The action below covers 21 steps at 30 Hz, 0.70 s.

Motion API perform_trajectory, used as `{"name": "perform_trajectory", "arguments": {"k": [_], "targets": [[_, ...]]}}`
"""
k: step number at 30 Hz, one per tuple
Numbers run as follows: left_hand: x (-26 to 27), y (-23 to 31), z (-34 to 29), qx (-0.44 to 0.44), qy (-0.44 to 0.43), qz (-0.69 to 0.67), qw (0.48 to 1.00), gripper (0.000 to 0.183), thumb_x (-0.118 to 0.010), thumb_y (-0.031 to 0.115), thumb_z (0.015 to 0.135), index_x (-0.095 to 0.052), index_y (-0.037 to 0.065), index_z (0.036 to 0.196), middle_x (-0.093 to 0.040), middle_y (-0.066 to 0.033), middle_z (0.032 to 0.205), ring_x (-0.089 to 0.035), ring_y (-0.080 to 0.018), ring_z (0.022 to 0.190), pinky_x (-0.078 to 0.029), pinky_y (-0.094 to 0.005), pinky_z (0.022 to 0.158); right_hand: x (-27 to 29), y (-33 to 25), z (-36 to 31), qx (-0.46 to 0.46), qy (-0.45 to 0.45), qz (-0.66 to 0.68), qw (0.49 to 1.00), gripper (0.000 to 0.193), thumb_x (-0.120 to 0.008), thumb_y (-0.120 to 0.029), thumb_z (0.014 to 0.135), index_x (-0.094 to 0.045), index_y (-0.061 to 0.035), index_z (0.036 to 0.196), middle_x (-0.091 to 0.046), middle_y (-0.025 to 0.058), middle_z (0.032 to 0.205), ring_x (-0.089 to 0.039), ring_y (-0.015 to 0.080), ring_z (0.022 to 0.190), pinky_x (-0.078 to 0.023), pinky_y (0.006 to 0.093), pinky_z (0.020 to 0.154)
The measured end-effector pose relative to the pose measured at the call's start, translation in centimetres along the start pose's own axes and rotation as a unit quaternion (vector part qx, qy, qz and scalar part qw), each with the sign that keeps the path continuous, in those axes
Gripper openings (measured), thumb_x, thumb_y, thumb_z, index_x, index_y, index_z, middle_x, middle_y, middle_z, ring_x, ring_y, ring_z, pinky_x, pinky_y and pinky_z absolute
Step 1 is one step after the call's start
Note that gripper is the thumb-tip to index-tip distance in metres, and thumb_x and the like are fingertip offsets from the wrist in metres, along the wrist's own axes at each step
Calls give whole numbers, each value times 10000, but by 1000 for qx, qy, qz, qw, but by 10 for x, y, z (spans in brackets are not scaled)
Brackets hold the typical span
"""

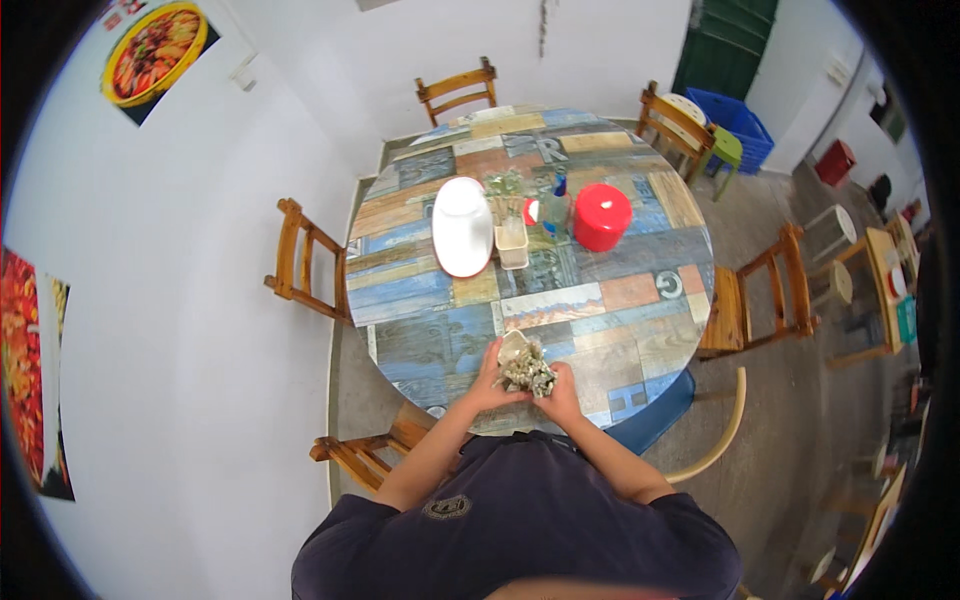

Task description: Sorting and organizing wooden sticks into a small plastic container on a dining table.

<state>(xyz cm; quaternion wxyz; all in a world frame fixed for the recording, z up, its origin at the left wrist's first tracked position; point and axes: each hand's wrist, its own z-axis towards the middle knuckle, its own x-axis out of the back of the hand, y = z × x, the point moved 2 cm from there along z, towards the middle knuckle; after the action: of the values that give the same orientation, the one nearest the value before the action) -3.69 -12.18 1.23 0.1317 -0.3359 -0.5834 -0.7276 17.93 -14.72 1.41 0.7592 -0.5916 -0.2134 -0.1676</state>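
a small bunch of pale dried flowers (527,372) in a light-coloured pot (512,345) sits at the near edge of the round counter (620,330), directly in front of the person. the left hand (490,385) is cupped against the left side of the bunch, fingers curled onto it; the right hand (562,393) is closed against its right side from below. both hands are pressed in on the bunch from opposite sides; individual fingertips are too small to make out. the counter surface is a patchwork print of blue, orange and tan planks. well apart from the bunch, near the counter's middle, lie a white oval platter (462,226), just beside it a small beige holder (512,243) with pale contents, then a clear bottle with a blue cap (556,209) and a red lidded round container (601,216). a sprig of green foliage (505,185) stands behind the holder. wooden chairs (305,262) ring the counter on all sides. a blue crate (745,125) stands by the far wall, and food posters (155,52) hang on the white wall to the left.
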Motion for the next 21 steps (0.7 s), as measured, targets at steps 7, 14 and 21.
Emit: {"name": "perform_trajectory", "arguments": {"k": [7, 14, 21], "targets": [[12, 15, 7, 5, -10, -16, 1000, 854, -921, 364, 696, -584, 120, 1441, -195, -185, 1667, -158, -485, 1522, -245, -574, 1227, -10, 21, -3, -30, -16, 30, 999, 685, -919, -287, 699, -533, 9, 1181, -520, 189, 1123, -540, 384, 1064, -450, 461, 937], [18, 42, -13, 134, -14, -231, 964, 586, -830, 180, 851, -596, 40, 1370, -523, -148, 1267, -548, -311, 1239, -528, -416, 1007, -15, 26, -6, 2, 31, 5, 999, 702, -941, -238, 652, -464, -25, 1121, -510, 200, 1077, -535, 415, 1032, -444, 480, 895], [35, 38, -8, 39, -2, -134, 990, 323, -681, 93, 959, -644, -8, 1263, -589, -144, 1128, -631, -318, 1041, -542, -373, 863, -17, 26, -7, -23, 36, -2, 999, 636, -923, -284, 697, -572, 2, 1144, -550, 188, 1117, -551, 391, 1068, -452, 460, 935]]}}
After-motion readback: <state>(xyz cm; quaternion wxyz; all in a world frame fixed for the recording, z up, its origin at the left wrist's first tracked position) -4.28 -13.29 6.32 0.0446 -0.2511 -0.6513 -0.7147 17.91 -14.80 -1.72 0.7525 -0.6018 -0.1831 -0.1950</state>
